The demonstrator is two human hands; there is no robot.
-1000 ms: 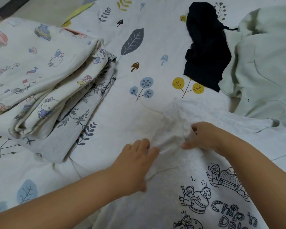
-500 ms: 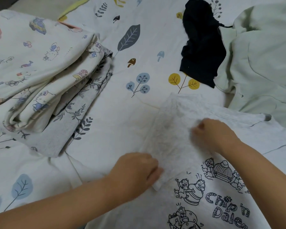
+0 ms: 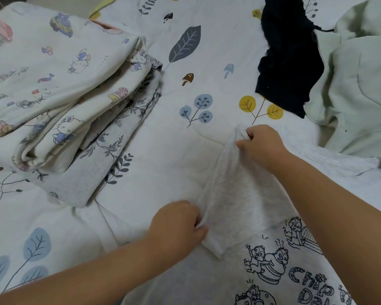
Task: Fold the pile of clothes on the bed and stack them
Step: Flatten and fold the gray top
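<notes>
Both hands are pinching a folded-over sleeve of the white shirt (image 3: 240, 194) on the bed (image 3: 158, 164): left hand (image 3: 176, 225) gripping its near end, right hand (image 3: 262, 144) its far end. Print is reading "Chip 'n Dale".

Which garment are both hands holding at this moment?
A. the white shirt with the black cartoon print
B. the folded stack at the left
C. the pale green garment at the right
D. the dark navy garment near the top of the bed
A: the left hand and the right hand both pinch the folded-over edge of the white cartoon shirt.
</notes>
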